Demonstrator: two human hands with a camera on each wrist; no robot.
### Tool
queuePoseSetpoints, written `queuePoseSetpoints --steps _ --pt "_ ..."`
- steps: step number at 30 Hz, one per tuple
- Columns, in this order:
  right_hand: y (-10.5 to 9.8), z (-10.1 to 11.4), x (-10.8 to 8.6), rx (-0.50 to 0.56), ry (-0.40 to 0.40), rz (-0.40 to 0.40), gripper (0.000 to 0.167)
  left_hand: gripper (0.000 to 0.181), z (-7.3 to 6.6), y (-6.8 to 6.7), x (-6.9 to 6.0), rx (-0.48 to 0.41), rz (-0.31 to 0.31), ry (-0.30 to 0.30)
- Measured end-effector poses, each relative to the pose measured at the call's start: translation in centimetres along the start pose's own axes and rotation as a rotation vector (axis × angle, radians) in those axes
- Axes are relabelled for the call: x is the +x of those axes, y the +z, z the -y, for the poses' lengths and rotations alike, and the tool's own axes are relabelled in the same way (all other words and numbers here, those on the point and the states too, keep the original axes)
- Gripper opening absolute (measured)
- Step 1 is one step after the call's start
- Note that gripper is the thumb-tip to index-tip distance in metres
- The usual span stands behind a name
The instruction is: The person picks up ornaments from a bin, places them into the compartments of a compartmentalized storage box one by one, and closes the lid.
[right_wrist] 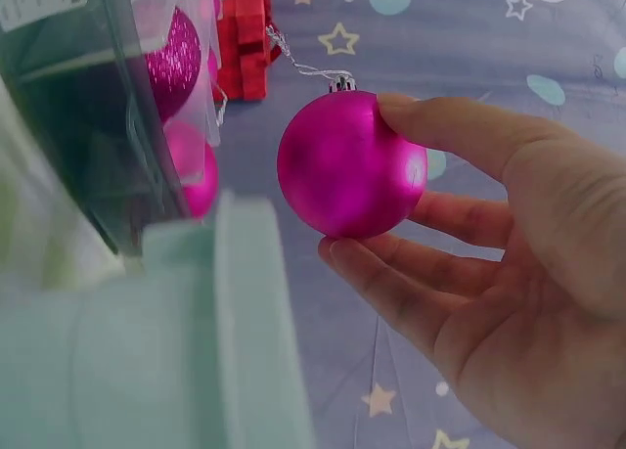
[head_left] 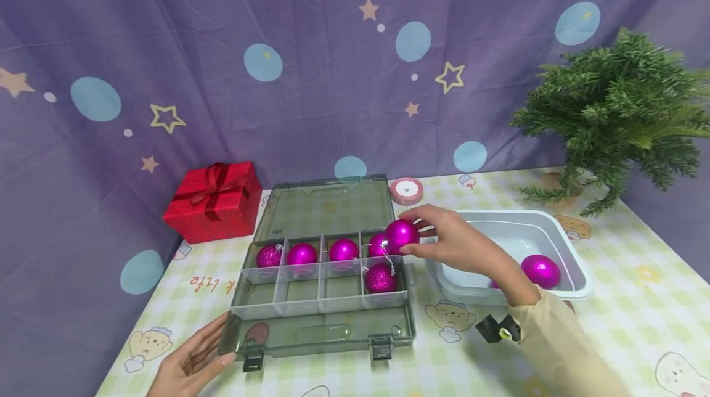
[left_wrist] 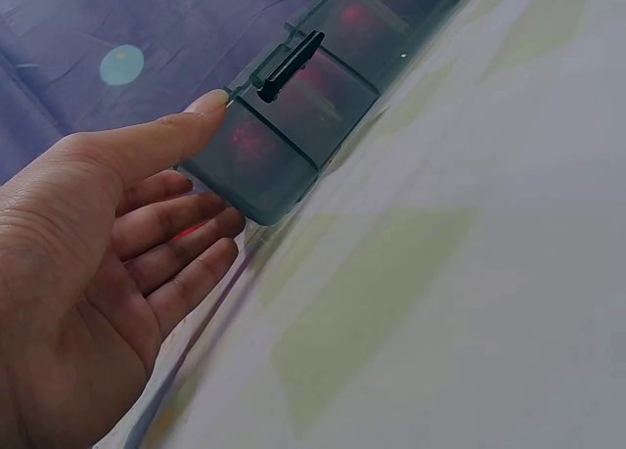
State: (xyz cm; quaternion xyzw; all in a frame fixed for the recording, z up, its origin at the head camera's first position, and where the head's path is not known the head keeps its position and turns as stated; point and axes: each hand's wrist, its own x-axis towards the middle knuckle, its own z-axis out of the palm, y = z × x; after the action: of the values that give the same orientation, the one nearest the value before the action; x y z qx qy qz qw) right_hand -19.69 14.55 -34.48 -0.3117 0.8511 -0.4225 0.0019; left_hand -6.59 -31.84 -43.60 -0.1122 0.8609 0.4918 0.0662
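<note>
At the centre right of the head view, the right hand (head_left: 450, 235) gripped a magenta bauble (head_left: 402, 235) between thumb and fingertips, holding it up at the right end of the divided case (head_left: 313, 334), whose lid (head_left: 327, 212) was folded back. In the right wrist view the bauble hung apart from the case wall, its silver cap and cord toward the top. At the lower left of the head view, the left hand (head_left: 191, 361) lay with fingers loosely extended, its thumb at the case's near corner.

The step in hand appeared to be passing a bauble between the case and the white tub (head_left: 532, 230) at the right, though which way it was bound could not be told. Baubles sat in all four back compartments and the front right one; the other three front compartments showed none.

If it was bound for the case, the next move called for swinging left over a front compartment, lowering gently and keeping the cord off the dividers; if for the tub, a short sweep right.
</note>
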Motion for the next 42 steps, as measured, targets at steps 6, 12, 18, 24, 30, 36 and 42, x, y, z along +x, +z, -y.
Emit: queuePoseSetpoints --steps 6,12,18,24,30,36,42 --pt "1.3 0.6 1.1 0.028 -0.020 0.029 0.046 0.087 -0.1 0.0 0.1 -0.012 -0.001 -0.004" --pt "2.6 1.1 2.0 0.051 -0.033 0.065 0.048 0.086 -0.1 0.1 0.1 -0.009 -0.002 0.011" --pt "3.9 1.6 2.7 0.026 -0.048 0.097 0.046 0.084 0.0 0.1 0.1 -0.001 -0.007 0.017" --pt "4.9 1.8 3.1 -0.025 -0.070 0.112 0.049 0.085 0.0 0.1 0.1 -0.004 -0.008 0.023" --pt "5.8 2.2 3.4 -0.016 -0.068 0.127 0.047 0.089 0.1 0.1 0.3 0.000 -0.003 -0.002" --pt "6.5 2.2 3.7 0.001 -0.076 0.152 0.047 0.090 0.1 0.1 0.3 -0.006 0.003 -0.022" --pt "6.9 2.2 3.9 -0.010 -0.099 0.171 0.047 0.089 0.0 0.1 0.2 0.004 -0.002 -0.014"
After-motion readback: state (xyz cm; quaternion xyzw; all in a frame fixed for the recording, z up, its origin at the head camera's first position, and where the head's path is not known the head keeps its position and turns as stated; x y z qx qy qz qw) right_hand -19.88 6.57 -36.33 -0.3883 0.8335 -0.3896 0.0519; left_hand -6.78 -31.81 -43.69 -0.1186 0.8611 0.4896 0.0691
